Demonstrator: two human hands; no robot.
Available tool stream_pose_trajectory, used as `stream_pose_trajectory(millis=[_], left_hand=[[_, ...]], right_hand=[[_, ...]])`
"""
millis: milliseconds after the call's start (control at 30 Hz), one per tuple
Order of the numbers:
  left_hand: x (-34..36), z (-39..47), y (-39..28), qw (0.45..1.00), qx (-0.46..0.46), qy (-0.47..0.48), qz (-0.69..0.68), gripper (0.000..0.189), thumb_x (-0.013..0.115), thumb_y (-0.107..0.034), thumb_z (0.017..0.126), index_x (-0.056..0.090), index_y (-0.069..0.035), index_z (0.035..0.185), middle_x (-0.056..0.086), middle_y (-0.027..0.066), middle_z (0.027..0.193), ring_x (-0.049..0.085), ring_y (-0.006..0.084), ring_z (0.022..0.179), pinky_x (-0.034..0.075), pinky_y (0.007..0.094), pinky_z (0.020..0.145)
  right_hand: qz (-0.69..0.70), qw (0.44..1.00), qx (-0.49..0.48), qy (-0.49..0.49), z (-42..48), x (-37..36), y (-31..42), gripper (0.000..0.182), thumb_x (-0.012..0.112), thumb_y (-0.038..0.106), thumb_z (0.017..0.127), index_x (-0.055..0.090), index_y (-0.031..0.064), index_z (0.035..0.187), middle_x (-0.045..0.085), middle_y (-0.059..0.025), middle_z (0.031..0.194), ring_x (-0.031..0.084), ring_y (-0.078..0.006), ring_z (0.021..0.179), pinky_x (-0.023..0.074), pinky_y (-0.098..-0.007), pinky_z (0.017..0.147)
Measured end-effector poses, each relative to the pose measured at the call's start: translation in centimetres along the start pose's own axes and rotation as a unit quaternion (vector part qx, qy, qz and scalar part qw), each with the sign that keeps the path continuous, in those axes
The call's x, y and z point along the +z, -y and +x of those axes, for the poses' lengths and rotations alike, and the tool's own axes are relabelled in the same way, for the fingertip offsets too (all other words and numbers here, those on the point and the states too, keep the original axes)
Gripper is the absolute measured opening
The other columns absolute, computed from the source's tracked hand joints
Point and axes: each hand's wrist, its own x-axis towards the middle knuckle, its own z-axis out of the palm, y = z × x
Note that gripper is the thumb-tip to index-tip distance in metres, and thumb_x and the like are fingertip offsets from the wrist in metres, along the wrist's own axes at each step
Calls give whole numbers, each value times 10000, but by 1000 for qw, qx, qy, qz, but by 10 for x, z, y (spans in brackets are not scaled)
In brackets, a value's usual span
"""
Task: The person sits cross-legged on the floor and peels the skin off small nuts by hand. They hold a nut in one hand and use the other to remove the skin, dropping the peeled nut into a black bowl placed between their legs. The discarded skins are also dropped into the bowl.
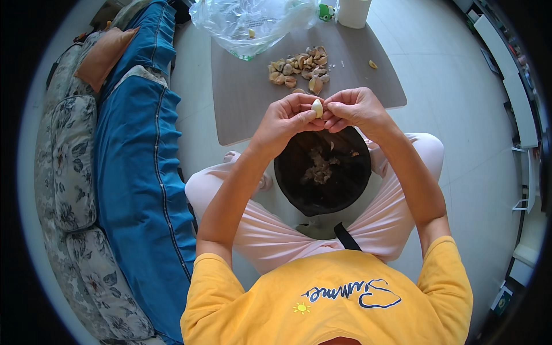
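Observation:
A pale, peeled-looking garlic clove [317, 108] is held upright between the thumb and fingers of my left hand [286, 114]. Pinched at the clove's right side are the fingertips of my right hand [355, 108]; any bit of skin between them is too small to see. Both hands are above the far rim of a black bin [297, 196], which has papery garlic skins [320, 168] inside. Just beyond my hands, a pile of unpeeled garlic cloves [302, 64] lies on a low grey table [246, 99].
A clear plastic bag [263, 21] with a clove in it lies at the table's far side, near a white cylindrical container [353, 13]. One clove [373, 64] lies apart at right. A sofa with a blue cover [129, 172] runs along the left.

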Motion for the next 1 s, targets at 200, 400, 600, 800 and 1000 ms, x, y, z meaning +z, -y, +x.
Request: stream_pose_trajectory(millis=[200, 400, 600, 800, 1000], left_hand=[[-7, -1, 1, 997, -22, 20, -75, 304, 541, -94, 899, 489, 34, 1170, 587, 153, 1056, 636, 216, 906, 526, 344, 843], [-10, 1, -1, 974, -68, 46, -213, 319, 520, -78, 905, 465, 43, 1195, 571, 157, 1059, 627, 208, 892, 515, 351, 866], [-15, 2, 1, 956, -111, 69, -264, 299, 521, -98, 910, 481, 44, 1170, 563, 124, 991, 584, 173, 850, 510, 318, 823], [-8, -2, 9, 943, -105, 107, -297, 223, 529, -122, 913, 548, 21, 1083, 567, 80, 957, 553, 129, 814, 503, 270, 753], [14, 3, 12, 953, -97, 42, -284, 208, 527, -149, 919, 557, -12, 1074, 527, 34, 870, 494, 88, 714, 464, 213, 632]], right_hand=[[-59, 998, -24, 13, -1, 3, 4, 215, 606, 129, 850, 632, -58, 952, 651, -113, 810, 649, -134, 689, 556, -218, 601], [-79, 996, -48, 10, 0, -5, 4, 153, 545, 96, 835, 622, -32, 872, 616, -55, 727, 607, -115, 596, 542, -225, 590], [-126, 973, -193, 2, 4, -4, -6, 252, 620, 192, 836, 635, 42, 1038, 589, -65, 857, 576, -134, 789, 506, -233, 663], [-48, 975, -212, 44, 3, 19, -25, 231, 598, 222, 874, 669, 34, 990, 594, -49, 889, 568, -117, 780, 480, -230, 695], [-47, 965, -234, -108, 6, 31, -37, 243, 553, 203, 903, 637, -9, 819, 557, -22, 782, 531, -75, 698, 443, -190, 597]])
